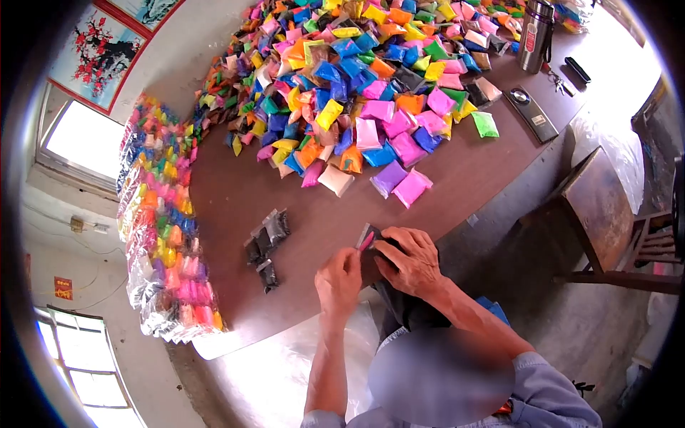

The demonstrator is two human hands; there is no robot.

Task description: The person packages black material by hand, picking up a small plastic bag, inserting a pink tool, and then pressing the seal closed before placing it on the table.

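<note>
My left hand [337, 279] is closed, its thumb and fingertips pinched at the lower edge of a small dark packet [367, 237] with a bright pink streak. From the other side my right hand [412, 261] grips the same packet, its fingers curled over it and hiding part of it. Both hands are close together above the near edge of the brown table [314, 214]. Left of them lie several small black packets [265, 235] in clear wrapping. A pink packet [412, 187] and a purple packet [389, 178] lie beyond my right hand.
A large heap of colourful packets [349, 78] covers the table's far side. Bagged packets [168, 235] line the left edge. A steel flask [536, 36], keys [559, 82] and a dark flat box [531, 114] stand or lie at right. A wooden chair [596, 207] is beside the table.
</note>
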